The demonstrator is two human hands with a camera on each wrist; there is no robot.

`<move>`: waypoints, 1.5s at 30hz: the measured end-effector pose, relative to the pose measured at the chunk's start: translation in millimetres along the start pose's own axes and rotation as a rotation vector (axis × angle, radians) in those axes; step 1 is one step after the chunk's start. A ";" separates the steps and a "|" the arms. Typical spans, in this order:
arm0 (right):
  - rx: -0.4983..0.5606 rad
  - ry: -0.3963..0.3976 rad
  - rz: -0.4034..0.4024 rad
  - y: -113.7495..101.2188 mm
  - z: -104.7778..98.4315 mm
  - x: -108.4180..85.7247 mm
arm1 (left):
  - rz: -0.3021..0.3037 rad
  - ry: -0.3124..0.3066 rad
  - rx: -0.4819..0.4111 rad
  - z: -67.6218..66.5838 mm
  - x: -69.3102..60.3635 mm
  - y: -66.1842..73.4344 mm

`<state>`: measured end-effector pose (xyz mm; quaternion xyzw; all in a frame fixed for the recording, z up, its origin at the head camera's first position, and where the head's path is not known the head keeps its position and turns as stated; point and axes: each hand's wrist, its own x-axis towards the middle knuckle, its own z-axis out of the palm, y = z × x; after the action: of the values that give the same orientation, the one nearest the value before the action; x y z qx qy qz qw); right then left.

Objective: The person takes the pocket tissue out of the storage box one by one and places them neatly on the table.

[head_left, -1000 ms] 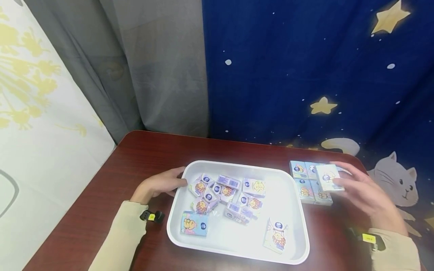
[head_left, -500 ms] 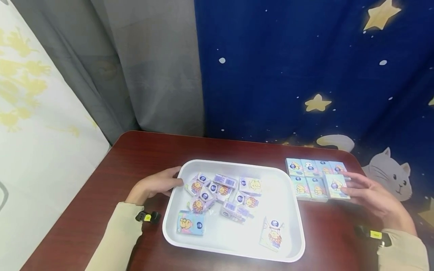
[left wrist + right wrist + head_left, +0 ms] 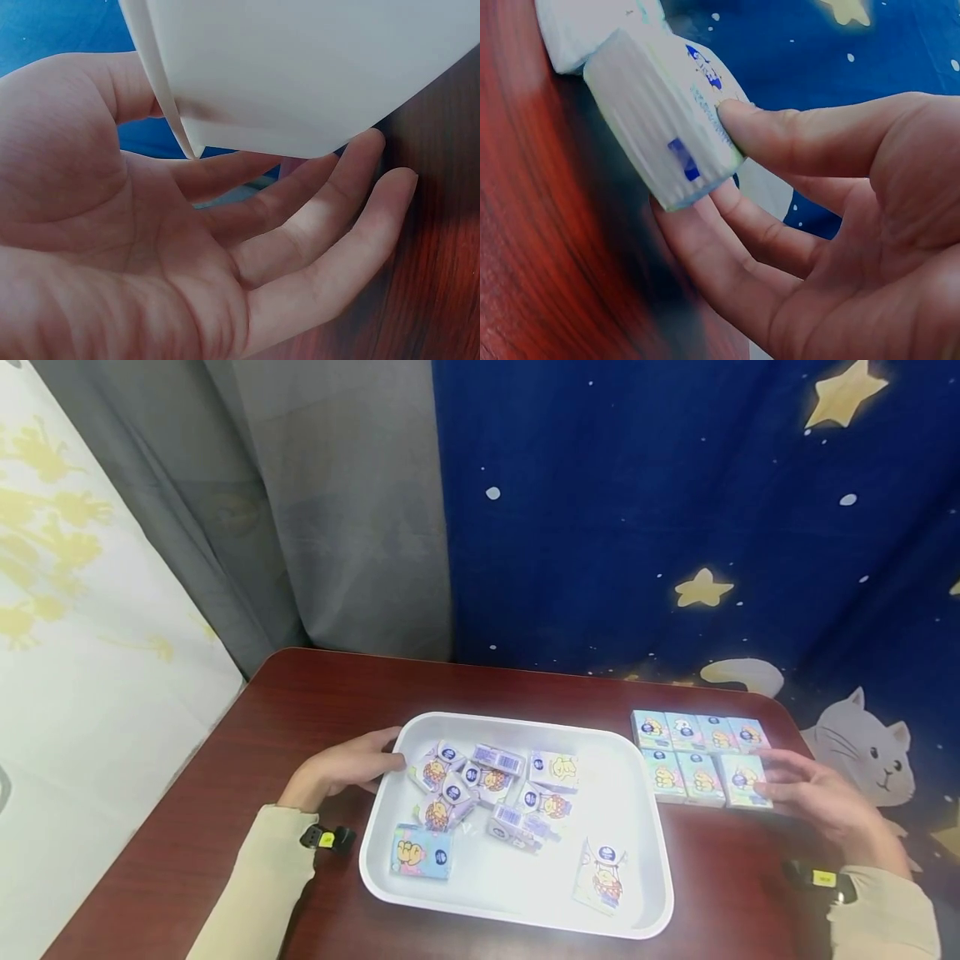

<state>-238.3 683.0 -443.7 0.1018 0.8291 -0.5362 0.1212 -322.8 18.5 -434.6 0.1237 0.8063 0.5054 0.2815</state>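
My right hand (image 3: 825, 793) pinches a light-coloured tissue pack (image 3: 742, 781) between thumb and fingers. In the right wrist view the thumb presses the top of this pack (image 3: 664, 124), with the fingers around and under its near end. The pack is at the right end of the front row of several blue tissue packs (image 3: 678, 732), laid in two rows on the table. My left hand (image 3: 348, 767) grips the left edge of a white tray (image 3: 480, 897), its thumb over the rim. In the left wrist view several fingers (image 3: 315, 277) curl beneath the tray.
Several purple-and-white tissue packs (image 3: 491, 779) lie jumbled in the tray. One blue pack (image 3: 422, 852) is at its front left, and a pale pack (image 3: 600, 878) at its front right. The brown table's (image 3: 360, 672) back edge stands close to the curtains (image 3: 555, 568).
My right hand has lowered the tissue pack into the right end of the front row. The view has shifted slightly, and the left hand stays at the tray's edge.
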 end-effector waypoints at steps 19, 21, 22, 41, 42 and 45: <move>-0.271 0.045 0.051 -7.2 8.2 7.7 | 0.005 -0.004 -0.004 -0.3 -1.6 1.9; -0.270 0.047 0.061 -8.0 9.1 8.0 | 0.005 -0.005 -0.007 -0.1 -1.8 1.9; -0.271 0.047 0.069 -8.1 9.5 8.3 | 0.005 -0.004 -0.010 0.0 -1.9 1.8; -0.285 0.049 0.044 -12.7 12.9 3.6 | 0.015 -0.002 -0.015 1.2 0.6 -0.1; -0.306 0.066 0.043 -14.1 13.2 3.4 | 0.015 -0.003 -0.016 1.2 0.6 -0.2; -0.377 0.137 0.017 -21.2 14.5 2.3 | 0.014 -0.004 -0.018 0.7 0.4 0.2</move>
<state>-245.5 661.3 -431.8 0.1206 0.9202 -0.3623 0.0860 -322.8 19.3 -434.8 0.1276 0.8003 0.5142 0.2808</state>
